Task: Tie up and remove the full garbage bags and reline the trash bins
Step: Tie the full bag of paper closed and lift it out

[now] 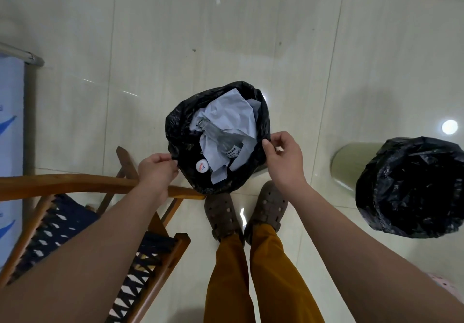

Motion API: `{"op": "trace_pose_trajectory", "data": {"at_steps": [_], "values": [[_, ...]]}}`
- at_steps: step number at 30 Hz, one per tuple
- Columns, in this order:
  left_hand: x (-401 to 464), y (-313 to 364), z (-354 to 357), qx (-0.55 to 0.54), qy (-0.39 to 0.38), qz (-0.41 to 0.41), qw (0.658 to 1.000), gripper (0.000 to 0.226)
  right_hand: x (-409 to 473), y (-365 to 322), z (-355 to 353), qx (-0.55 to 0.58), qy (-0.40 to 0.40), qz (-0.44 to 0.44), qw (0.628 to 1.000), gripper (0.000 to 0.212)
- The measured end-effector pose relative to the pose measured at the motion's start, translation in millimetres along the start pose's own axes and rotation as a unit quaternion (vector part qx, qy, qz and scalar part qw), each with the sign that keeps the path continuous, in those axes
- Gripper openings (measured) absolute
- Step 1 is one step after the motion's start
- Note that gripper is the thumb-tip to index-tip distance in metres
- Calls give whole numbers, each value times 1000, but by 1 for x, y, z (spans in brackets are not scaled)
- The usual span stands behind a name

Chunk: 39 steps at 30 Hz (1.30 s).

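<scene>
At the centre of the frame, a person's left hand point(156, 169) and right hand point(282, 157) each pinch opposite edges of an open black plastic garbage bag point(180, 127) stuffed with crumpled white paper point(226, 114) and a clear glass bottle point(221, 138). At right stands a pale green bin point(351, 164) lined with black plastic; a wooden chair point(75, 184) sits at lower left.

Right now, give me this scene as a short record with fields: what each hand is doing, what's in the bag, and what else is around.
left hand: pinches the near-left rim of the full garbage bag
right hand: pinches the bag's right rim
bag state: open, untied
bag contents: crumpled paper, glass bottle, white cap
second bin: to the right, lined with a black bag
wooden chair: to the left, beside the bag
floor: pale glossy tiles
</scene>
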<state>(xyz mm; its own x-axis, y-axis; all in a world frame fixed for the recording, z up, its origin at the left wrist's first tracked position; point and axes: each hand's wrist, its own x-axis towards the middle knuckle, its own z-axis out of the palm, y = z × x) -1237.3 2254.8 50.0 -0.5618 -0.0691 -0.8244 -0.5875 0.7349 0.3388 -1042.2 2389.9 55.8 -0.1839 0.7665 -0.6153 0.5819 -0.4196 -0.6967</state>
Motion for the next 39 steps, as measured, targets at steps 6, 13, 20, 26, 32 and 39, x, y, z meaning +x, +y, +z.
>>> {"op": "trace_pose_trajectory", "data": {"at_steps": [6, 13, 20, 26, 32, 39], "values": [[19, -12, 7, 58, -61, -46, 995, 42, 2, 11, 10, -30, -67, 33, 997, 58], [20, -27, 14, 126, -21, -32, 991, 26, -16, 19, 16, -28, -57, 34, 997, 53], [15, -21, 17, 170, 55, 18, 984, 24, -13, 17, 19, -19, 10, 48, 999, 46], [18, -24, 8, 136, -35, -22, 990, 41, -12, 24, 23, -25, -20, 89, 995, 37], [11, -25, 0, 97, -57, -57, 992, 37, -20, 26, 31, -25, -45, 104, 993, 47], [14, 2, -4, 20, -48, -63, 997, 43, -9, 12, 25, 8, -11, 83, 996, 36]]}}
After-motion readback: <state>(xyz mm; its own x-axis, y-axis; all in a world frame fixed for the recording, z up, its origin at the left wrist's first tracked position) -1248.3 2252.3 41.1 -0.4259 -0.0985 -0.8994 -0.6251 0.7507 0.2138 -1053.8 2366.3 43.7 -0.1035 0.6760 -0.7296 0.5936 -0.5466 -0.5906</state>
